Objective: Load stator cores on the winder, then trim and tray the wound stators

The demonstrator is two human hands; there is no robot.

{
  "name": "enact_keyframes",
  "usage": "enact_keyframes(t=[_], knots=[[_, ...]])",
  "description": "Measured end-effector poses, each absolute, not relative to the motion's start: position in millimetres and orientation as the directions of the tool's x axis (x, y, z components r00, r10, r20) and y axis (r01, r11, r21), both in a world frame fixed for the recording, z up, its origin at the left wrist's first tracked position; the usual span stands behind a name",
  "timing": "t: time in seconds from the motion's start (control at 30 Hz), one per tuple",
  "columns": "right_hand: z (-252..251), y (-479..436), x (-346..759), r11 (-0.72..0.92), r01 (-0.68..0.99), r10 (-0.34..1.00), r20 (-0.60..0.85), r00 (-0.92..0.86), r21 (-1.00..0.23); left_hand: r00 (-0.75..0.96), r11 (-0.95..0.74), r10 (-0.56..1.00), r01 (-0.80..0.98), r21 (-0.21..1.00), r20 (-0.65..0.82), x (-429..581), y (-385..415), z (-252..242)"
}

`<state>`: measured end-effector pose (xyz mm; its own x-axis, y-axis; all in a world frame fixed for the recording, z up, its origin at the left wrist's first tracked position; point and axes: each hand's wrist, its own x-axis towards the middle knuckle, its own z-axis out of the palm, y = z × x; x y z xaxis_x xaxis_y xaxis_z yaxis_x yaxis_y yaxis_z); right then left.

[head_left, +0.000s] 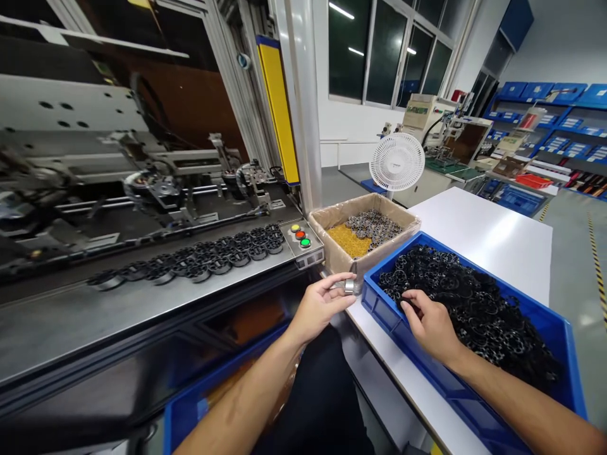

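Observation:
Between the thumb and fingers of my left hand [323, 303] is a small silvery metal ring [349, 286], held beside the near corner of the cardboard box. My right hand [429, 322] reaches over the near wall of a blue bin [403, 330], its fingertips pinched at the edge of a heap of black ring-shaped plastic parts [469, 291]. What sits in those right fingertips is mostly hidden, though something dark shows there. The cardboard box [327, 237], lined with clear plastic, holds metal rings [379, 227] and yellow small parts [348, 240].
Left of me, black rings with metallic rims [203, 259] line the steel ledge of a machine [142, 183]. A button box [302, 243] with yellow, red and green buttons sits at its end. A white fan [397, 162] stands behind the white table [493, 234]. Another blue bin [184, 411] is below.

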<state>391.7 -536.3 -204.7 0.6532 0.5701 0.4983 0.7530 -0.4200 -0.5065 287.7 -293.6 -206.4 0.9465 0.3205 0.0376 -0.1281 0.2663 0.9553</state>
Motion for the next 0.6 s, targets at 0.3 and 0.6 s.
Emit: enact_keyframes(t=[0.3,0.6], knots=[[-132.0,-521.3,361.4,-0.085,0.817,0.567,0.647,0.510,-0.570,0.969,0.412,0.232,-0.172,0.895,0.079,255.5,-318.4,-181.9],[-131.9,-526.1,336.0,0.109,0.880,0.630,0.717,0.298,-0.462,0.994,0.539,0.075,-0.105,0.836,0.076,247.8,-354.4,-177.3]])
